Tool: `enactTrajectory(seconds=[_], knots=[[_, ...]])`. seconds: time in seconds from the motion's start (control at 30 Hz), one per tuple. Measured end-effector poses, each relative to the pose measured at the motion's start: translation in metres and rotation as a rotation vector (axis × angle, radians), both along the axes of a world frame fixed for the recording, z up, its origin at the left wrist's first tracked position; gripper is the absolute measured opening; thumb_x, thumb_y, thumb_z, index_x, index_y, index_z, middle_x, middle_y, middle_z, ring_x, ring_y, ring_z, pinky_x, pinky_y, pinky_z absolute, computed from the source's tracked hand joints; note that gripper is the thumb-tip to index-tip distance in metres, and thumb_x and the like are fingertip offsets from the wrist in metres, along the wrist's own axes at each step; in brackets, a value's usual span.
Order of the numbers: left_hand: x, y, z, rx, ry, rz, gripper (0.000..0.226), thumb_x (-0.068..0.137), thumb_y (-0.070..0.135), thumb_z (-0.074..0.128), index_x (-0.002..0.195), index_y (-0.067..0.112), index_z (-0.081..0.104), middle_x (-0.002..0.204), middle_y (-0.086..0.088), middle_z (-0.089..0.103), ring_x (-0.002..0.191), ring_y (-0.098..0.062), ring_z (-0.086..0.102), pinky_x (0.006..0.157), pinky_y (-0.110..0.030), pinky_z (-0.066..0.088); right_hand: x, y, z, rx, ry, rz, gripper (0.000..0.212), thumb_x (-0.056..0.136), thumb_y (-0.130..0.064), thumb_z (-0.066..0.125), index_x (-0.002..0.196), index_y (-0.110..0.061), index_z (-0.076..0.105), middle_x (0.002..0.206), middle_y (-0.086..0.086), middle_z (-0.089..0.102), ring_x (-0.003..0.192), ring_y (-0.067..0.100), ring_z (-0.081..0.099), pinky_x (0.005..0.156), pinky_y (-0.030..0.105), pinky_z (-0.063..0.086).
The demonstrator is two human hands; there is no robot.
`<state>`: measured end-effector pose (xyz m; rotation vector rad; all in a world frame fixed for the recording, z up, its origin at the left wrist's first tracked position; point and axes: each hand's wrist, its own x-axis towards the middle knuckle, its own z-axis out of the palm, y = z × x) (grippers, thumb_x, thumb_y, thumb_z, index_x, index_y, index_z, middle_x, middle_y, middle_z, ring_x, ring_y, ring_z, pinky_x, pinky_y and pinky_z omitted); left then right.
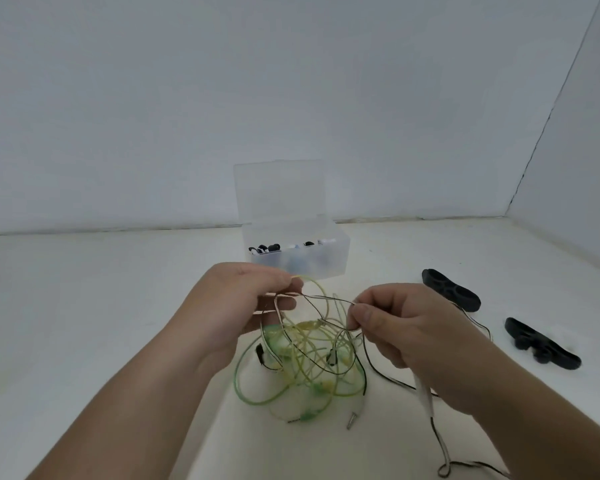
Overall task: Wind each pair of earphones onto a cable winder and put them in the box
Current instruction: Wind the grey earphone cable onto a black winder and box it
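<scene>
Starting at the hands: the left hand sits just left of frame centre, thumb and fingers curled into a pinch on a yellow-green loop. The right hand, just right of centre, has thumb and forefinger nipped on a thin black-and-white cable. That strand runs pretty much left-to-right between the two hands, and imo that's what the next move turns on. Right below it the tangle of green and yellow earphone cables droops onto the white table in the lower middle.

Both hands are lifted over the pile, forearms coming in from the bottom corners. The black-and-white cable also trails off past the right wrist toward the lower right edge.

Two black cable winders lie at the right of the frame: the upper winder and the lower winder. Both slant down-right and are much nearer the right hand.

The clear plastic box stands straight behind the hands with its lid up and some earphones already inside. My guess is the pairs need teasing apart before any winding.
</scene>
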<state>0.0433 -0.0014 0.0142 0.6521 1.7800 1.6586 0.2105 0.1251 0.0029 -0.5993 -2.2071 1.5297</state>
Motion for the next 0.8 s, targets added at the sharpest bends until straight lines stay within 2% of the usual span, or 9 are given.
enactTrajectory(seconds=[0.07,0.17,0.23,0.3,0.37,0.47,0.63,0.7,0.8], knots=[[-0.004,-0.002,0.001,0.023,-0.07,0.042,0.024,0.092,0.004,0.061,0.073,0.006,0.077,0.088,-0.011,0.078,0.074,-0.021,0.07,0.077,-0.036,0.053,0.001,0.001,0.001,-0.003,-0.002,-0.01,0.027,0.096,-0.018,0.06,0.071,-0.016,0.07,0.055,0.004,0.037,0.054,0.02,0.026,0.056,0.043,0.016],[-0.009,0.001,-0.002,0.028,-0.09,0.114,0.024,0.098,0.006,0.052,0.082,0.005,0.07,0.072,-0.007,0.073,0.065,-0.018,0.066,0.074,-0.035,0.052,0.004,0.004,0.003,-0.041,0.071,-0.052,0.03,0.095,-0.016,0.061,0.066,-0.014,0.067,0.05,0.005,0.033,0.047,0.017,0.023,0.051,0.033,0.015],[-0.011,0.003,-0.003,0.057,-0.157,0.156,0.026,0.103,0.008,0.046,0.084,0.008,0.063,0.055,-0.001,0.059,0.058,-0.017,0.063,0.071,-0.034,0.052,0.005,0.008,0.005,-0.082,0.137,-0.105,0.032,0.095,-0.012,0.059,0.064,-0.014,0.066,0.047,0.002,0.032,0.045,0.015,0.022,0.046,0.026,0.017],[-0.014,0.003,-0.002,0.067,-0.192,0.215,0.024,0.102,0.01,0.048,0.083,0.01,0.063,0.046,0.005,0.042,0.048,-0.014,0.052,0.058,-0.029,0.049,0.006,0.012,0.006,-0.112,0.187,-0.166,0.034,0.095,-0.011,0.058,0.062,-0.015,0.066,0.047,0.0,0.03,0.046,0.016,0.02,0.046,0.025,0.017],[-0.022,0.0,-0.003,0.028,-0.096,0.298,0.019,0.096,0.011,0.056,0.081,0.009,0.068,0.048,0.006,0.033,0.041,-0.012,0.038,0.046,-0.023,0.037,0.007,0.018,0.005,-0.114,0.219,-0.233,0.033,0.096,-0.012,0.058,0.065,-0.014,0.067,0.047,0.001,0.03,0.048,0.017,0.02,0.047,0.026,0.017],[-0.036,-0.009,-0.001,-0.036,0.127,0.418,0.015,0.088,0.011,0.064,0.076,0.011,0.073,0.053,0.0,0.032,0.047,-0.018,0.029,0.048,-0.023,0.023,0.008,0.023,0.005,-0.087,0.257,-0.321,0.028,0.097,-0.015,0.058,0.071,-0.015,0.069,0.049,0.004,0.032,0.048,0.019,0.022,0.045,0.026,0.022],[-0.048,-0.02,0.0,-0.262,0.427,0.573,0.017,0.083,0.016,0.06,0.073,0.01,0.074,0.047,0.001,0.051,0.053,-0.026,0.042,0.057,-0.028,0.033,0.006,0.021,0.004,-0.1,0.318,-0.304,0.026,0.098,-0.017,0.056,0.077,-0.017,0.071,0.05,0.002,0.031,0.048,0.018,0.022,0.045,0.025,0.023],[-0.048,-0.021,-0.002,-0.415,0.54,0.561,0.018,0.08,0.02,0.058,0.073,0.011,0.071,0.058,-0.001,0.064,0.059,-0.028,0.053,0.059,-0.029,0.04,0.006,0.018,0.006,-0.118,0.347,-0.262,0.028,0.099,-0.016,0.055,0.076,-0.016,0.072,0.049,0.001,0.03,0.047,0.017,0.022,0.044,0.025,0.022],[-0.039,-0.016,-0.008,-0.538,0.77,0.455,0.011,0.081,0.022,0.061,0.085,0.029,0.069,0.088,0.007,0.068,0.091,-0.024,0.062,0.079,-0.035,0.05,0.004,0.01,0.006,-0.163,0.337,-0.152,0.024,0.095,-0.018,0.057,0.078,-0.016,0.074,0.049,0.0,0.028,0.046,0.015,0.02,0.044,0.024,0.02]])
